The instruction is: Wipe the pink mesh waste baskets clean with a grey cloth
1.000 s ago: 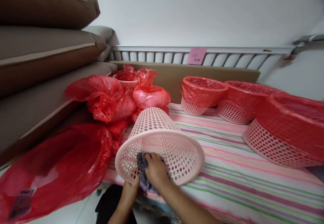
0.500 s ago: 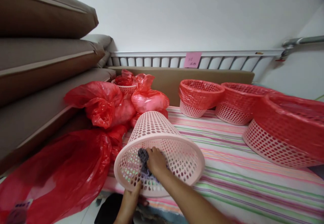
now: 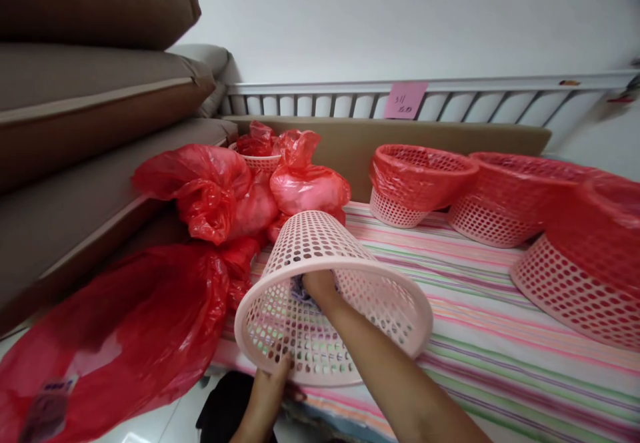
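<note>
A pale pink perforated wastebasket lies on its side on the striped sheet, its mouth towards me. My left hand grips the lower left of its rim, thumb on the inside and fingers underneath. Deep inside the basket is my right hand, closed on a dark grey-purple cloth against the inner wall. The upper rim hides the right fingers and part of the cloth.
Red-bag-lined baskets stand along the right. Stuffed red plastic bags are heaped at the left, with a loose red bag nearer me. Brown cushions are stacked far left. A pink note hangs on the radiator.
My right hand has pushed the cloth deeper into the basket. The left hand keeps its hold on the rim. The view has shifted slightly, moving the scene's left side further into frame.
</note>
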Tool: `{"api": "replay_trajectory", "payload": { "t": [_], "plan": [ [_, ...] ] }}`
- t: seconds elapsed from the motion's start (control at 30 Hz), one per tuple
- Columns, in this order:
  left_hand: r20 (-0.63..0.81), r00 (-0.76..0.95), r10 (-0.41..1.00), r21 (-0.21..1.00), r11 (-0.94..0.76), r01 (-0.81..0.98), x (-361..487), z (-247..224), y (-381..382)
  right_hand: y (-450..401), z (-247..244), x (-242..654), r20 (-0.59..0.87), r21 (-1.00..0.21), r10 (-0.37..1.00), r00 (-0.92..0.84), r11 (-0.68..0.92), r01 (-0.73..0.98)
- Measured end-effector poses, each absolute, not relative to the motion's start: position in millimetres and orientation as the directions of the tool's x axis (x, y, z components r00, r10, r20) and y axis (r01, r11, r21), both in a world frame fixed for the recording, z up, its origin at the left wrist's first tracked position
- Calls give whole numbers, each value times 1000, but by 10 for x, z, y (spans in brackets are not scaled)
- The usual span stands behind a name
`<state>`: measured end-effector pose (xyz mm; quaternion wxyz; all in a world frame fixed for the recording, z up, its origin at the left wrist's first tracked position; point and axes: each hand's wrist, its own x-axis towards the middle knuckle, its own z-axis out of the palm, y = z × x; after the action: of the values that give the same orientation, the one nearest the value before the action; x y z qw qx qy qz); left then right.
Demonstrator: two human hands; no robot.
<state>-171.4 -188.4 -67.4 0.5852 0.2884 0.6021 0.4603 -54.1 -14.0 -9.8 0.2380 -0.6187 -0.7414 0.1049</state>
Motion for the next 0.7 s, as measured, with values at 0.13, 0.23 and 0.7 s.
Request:
{"api": "replay_trajectory", "payload": {
  "t": [0.13,0.23,0.7],
  "plan": [
    [-416,-191,889,905,384,-181,-1729,-729,-1871,-687,-133,-460,152,-315,964,-216,255,914],
    [-320,-266,909,944,282,-173,-1718,-751,-1853,-1175,-129,-405,131,-257,954,-270,296,920],
    [-267,-215,939,956,229,-186,-1916,-367,-1988,-1518,236,-53,60,-171,973,-223,230,958]
  ]
}}
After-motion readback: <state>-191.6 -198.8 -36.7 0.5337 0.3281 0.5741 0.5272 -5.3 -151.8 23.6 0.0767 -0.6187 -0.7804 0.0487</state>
